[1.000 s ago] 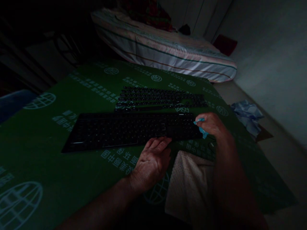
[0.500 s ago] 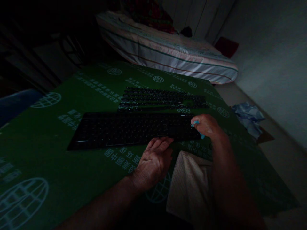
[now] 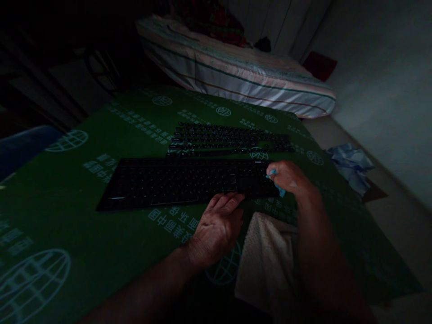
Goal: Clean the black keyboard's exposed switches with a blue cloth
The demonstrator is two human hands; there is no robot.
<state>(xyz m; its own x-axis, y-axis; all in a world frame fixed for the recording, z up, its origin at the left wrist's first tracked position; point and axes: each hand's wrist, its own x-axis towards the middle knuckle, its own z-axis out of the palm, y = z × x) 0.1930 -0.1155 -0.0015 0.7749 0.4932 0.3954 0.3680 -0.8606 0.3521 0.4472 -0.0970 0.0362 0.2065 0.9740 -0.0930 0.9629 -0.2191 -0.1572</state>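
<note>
A black keyboard base [image 3: 175,182], dotted with bare key posts, lies across the green surface. Behind it, loose black keycaps [image 3: 216,136] are set out in keyboard-like rows. My left hand [image 3: 219,220] rests palm down at the front edge of the base, fingers stretched out and touching it. At the base's right end my right hand [image 3: 286,175] is closed on a small blue cloth [image 3: 280,190], which pokes out above and below the fingers. What the fingertips touch there is partly hidden. A beige towel [image 3: 263,265] lies between my forearms.
The green printed sheet [image 3: 111,247] covers the table. Beyond it stands a bed [image 3: 243,81] with a striped cover. Crumpled light-blue material [image 3: 351,162] lies on the floor at right, by the wall [image 3: 388,90]. The room is dim.
My right hand, with the blue cloth, has shifted slightly left over the right end of the base. My left hand stays on the front edge.
</note>
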